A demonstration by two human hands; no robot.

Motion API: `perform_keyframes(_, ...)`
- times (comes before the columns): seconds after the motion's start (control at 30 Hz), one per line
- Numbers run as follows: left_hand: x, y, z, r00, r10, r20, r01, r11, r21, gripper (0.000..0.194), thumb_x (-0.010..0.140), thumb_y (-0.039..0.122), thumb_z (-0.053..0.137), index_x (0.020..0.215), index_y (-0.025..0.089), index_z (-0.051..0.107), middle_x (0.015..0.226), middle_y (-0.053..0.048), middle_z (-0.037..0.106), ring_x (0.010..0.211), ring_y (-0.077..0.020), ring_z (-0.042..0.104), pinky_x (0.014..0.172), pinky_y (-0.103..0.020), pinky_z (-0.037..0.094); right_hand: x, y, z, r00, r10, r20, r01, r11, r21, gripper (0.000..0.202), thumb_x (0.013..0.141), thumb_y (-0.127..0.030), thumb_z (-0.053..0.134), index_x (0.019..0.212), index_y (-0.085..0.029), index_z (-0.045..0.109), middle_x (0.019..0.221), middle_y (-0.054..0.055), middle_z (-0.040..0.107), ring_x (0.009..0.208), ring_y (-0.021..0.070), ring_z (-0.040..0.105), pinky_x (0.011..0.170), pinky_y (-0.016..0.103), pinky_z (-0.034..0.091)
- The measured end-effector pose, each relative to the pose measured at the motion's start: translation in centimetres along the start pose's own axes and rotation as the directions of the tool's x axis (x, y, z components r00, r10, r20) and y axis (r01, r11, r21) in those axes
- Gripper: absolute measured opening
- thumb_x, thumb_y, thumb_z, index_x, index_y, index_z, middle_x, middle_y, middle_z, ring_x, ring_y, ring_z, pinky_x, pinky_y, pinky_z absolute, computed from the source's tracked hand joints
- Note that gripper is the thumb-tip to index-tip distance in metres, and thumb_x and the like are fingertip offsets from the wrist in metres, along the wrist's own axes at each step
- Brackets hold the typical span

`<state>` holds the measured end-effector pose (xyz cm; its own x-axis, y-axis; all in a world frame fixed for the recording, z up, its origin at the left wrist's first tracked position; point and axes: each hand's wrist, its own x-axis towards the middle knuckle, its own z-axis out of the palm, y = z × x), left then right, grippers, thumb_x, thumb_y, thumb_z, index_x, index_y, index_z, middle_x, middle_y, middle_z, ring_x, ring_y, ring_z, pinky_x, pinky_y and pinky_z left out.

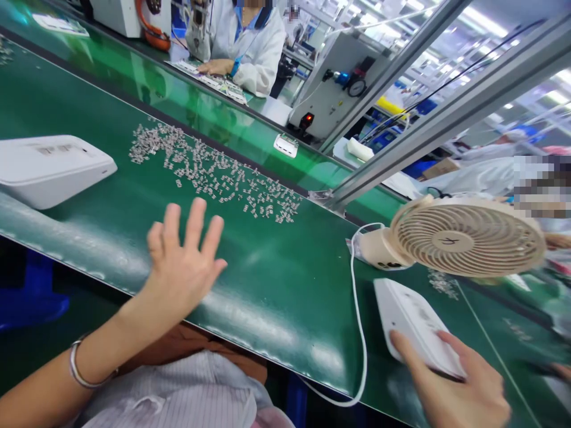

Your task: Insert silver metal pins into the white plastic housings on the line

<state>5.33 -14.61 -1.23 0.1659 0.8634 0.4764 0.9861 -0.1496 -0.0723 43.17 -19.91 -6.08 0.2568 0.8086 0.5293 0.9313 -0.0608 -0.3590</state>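
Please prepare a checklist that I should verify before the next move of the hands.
1. Right hand grips the near white box: ok, thumb on one side, fingers on the other.
2. Left hand free: ok, fingers spread, holding nothing.
3. White cable apart from that box: ok, green surface shows between them.
4. Small metal parts gathered compactly: not ok, they spread in a long, loose band.
5. Far-left white box apart from these parts: ok, a gap is visible.
6. Fan switched off: cannot tell from one still picture.
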Motion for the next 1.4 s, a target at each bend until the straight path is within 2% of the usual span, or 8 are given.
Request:
perform_keyframes(0.07, -0.5, 1.8, 0.3, 0.984, 0.175, 0.017, -0.171, 0.975, -0.145, 0.075, 0.072, 0.049, 0.066, 0.137, 0.023, 0.039, 0.147, -0.018, 0.028, 0.128, -0.0496, 0.028, 0.094, -0.059, 0.032, -0.2, -4.5, 0.2, 0.984, -0.178, -0.002, 0.178, 0.981, 0.077, 0.054, 0.071, -0.039, 0.067, 0.121, -0.021, 0.054, 0.123, 0.016, 0.051, 0.108, 0.0364, 0.052, 0.086, 0.052, 0.044)
perform_keyframes(0.13, -1.0, 2.7, 0.5, 0.948, 0.318, 0.007, -0.305, 0.916, -0.259, 0.08, 0.069, 0.057, 0.066, 0.138, 0.031, 0.036, 0.149, -0.015, 0.024, 0.131, -0.0476, 0.024, 0.096, -0.056, 0.031, -0.4, -9.1, 0.9, 0.872, -0.476, 0.114, 0.43, 0.856, 0.286, 0.06, 0.07, -0.036, 0.069, 0.125, -0.022, 0.051, 0.131, 0.016, 0.046, 0.116, 0.0354, 0.048, 0.09, 0.051, 0.043)
perform_keyframes(0.23, -1.7, 2.3, 0.7, 0.94, 0.341, -0.022, -0.332, 0.897, -0.293, 0.056, 0.073, 0.056, 0.062, 0.122, 0.03, 0.054, 0.149, -0.011, 0.027, 0.132, -0.0453, 0.023, 0.099, -0.055, 0.026, 0.6, -13.6, 2.6, 0.727, -0.659, 0.193, 0.488, 0.693, 0.53, 0.073, 0.066, -0.048, 0.073, 0.129, -0.023, 0.047, 0.141, 0.017, 0.037, 0.125, 0.0343, 0.041, 0.096, 0.05, 0.041)
perform_keyframes(0.43, -3.2, 0.9, 0.5, 0.978, 0.015, -0.207, -0.029, 0.997, -0.066, 0.035, 0.073, 0.046, 0.065, 0.078, 0.011, 0.065, 0.14, -0.018, 0.04, 0.128, -0.0489, 0.026, 0.102, -0.058, 0.017, 7.9, -14.7, 10.2, 0.936, -0.105, 0.336, -0.111, 0.818, 0.564, 0.052, 0.072, -0.059, 0.058, 0.098, -0.015, 0.065, 0.098, 0.013, 0.065, 0.087, 0.0227, 0.063, 0.075, 0.037, 0.051)
perform_keyframes(0.63, -4.7, 3.5, -0.7, 0.963, 0.264, -0.058, -0.27, 0.949, -0.16, 0.066, 0.074, 0.064, 0.053, 0.12, 0.017, 0.057, 0.143, -0.012, 0.038, 0.13, -0.0409, 0.028, 0.103, -0.052, 0.017, 11.6, -15.1, 15.6, 0.96, -0.101, 0.26, -0.039, 0.874, 0.484, 0.039, 0.066, -0.047, 0.06, 0.084, -0.012, 0.068, 0.071, 0.004, 0.055, 0.055, 0.0128, 0.048, 0.063, 0.034, 0.046)
perform_keyframes(0.8, -2.9, 6.2, -0.3, 0.917, 0.399, -0.011, -0.398, 0.914, -0.078, 0.051, 0.087, 0.041, 0.042, 0.129, 0.015, 0.05, 0.141, -0.009, 0.042, 0.126, -0.0358, 0.038, 0.098, -0.044, 0.028, 11.2, -15.1, 15.2, 0.958, -0.189, 0.215, 0.076, 0.891, 0.447, 0.024, 0.074, -0.036, 0.052, 0.07, -0.016, 0.064, 0.064, 0.001, 0.05, 0.056, 0.0129, 0.046, 0.063, 0.032, 0.043)
perform_keyframes(0.97, -0.5, 8.1, 1.0, 0.964, 0.265, -0.012, -0.261, 0.956, 0.135, 0.059, 0.086, 0.049, 0.047, 0.127, 0.006, 0.052, 0.133, -0.016, 0.05, 0.115, -0.0342, 0.051, 0.089, -0.037, 0.037, 10.0, -15.0, 14.3, 0.948, -0.266, 0.176, 0.166, 0.882, 0.442, 0.021, 0.082, -0.031, 0.043, 0.074, -0.018, 0.057, 0.067, 0.003, 0.055, 0.059, 0.0139, 0.049, 0.06, 0.029, 0.043)
perform_keyframes(1.4, -1.4, 6.6, 1.2, 0.961, 0.217, -0.17, -0.222, 0.975, -0.015, 0.048, 0.079, 0.05, 0.059, 0.1, 0.008, 0.067, 0.109, -0.013, 0.066, 0.107, -0.0287, 0.056, 0.091, -0.037, 0.035, 9.2, -16.6, 10.7, 0.892, -0.376, 0.252, 0.22, 0.846, 0.485, 0.013, 0.076, -0.018, 0.046, 0.064, -0.02, 0.052, 0.06, 0.001, 0.054, 0.055, 0.0136, 0.049, 0.055, 0.029, 0.042)
